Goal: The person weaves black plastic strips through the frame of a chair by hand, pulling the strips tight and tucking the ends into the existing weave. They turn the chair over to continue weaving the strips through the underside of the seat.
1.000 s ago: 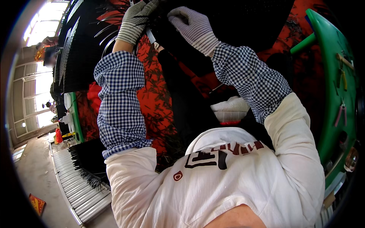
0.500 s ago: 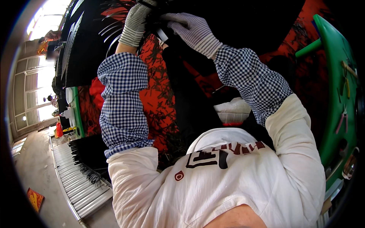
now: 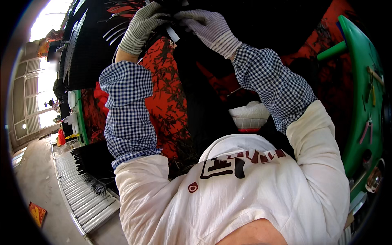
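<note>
Both my hands wear striped white-and-grey knit gloves at the top of the view. My left hand is closed, its fingers curled over a bunch of thin black strips that fan out to its left. To the right, my right hand has its fingers bent and drawn together against dark material; what they pinch is too dark to make out. Between the hands a flat, shiny strip catches the light. The large black piece behind my right hand shows little detail.
Black offcuts lie scattered over a red surface below my hands. On the right curves a green table with pliers and other tools. At lower left are a roller conveyor and a black bristly piece. Dark stacked panels stand at left.
My left hand has come slightly down and left, showing more of its fingers. My right hand has shifted a little right, its fingers more bent.
</note>
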The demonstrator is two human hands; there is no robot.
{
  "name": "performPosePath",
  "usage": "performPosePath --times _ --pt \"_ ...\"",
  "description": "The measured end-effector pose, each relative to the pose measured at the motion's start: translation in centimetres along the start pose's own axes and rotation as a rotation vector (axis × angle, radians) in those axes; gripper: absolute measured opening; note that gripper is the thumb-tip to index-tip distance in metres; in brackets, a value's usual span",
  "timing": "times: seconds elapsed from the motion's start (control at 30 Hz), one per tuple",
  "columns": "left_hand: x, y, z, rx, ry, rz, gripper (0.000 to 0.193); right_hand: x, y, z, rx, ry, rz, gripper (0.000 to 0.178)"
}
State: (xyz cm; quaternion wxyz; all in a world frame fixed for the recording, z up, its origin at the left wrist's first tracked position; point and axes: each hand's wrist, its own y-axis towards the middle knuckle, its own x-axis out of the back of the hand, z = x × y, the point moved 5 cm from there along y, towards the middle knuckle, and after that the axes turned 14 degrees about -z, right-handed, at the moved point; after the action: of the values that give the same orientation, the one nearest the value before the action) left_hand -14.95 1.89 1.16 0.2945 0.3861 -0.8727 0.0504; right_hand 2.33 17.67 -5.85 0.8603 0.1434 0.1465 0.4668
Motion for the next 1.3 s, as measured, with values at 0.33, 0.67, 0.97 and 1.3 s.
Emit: performPosePath --times 0.33,0.67,0.97,1.3 --pt "-5.2 -2.0 -7.8 -0.075 -0.091 -0.205 0.022 -1.0 0.6 1.1 0.259 -0.169 -0.073 0.025" --pt "-3.8 -1.1 -6.9 -0.042 0.112 -0.246 0.030 -0.8 -1.4 2.8 0.089 -0.086 0.052 0.026" --pt "-3.5 -0.4 -6.8 -0.094 0.113 -0.286 0.030 -0.3 -1.7 0.4 -0.260 -0.135 0.037 0.027" --pt "-3.9 0.3 -7.4 -0.099 0.093 -0.286 0.029 0.0 -1.2 0.0 -0.305 -0.066 -0.055 0.025"
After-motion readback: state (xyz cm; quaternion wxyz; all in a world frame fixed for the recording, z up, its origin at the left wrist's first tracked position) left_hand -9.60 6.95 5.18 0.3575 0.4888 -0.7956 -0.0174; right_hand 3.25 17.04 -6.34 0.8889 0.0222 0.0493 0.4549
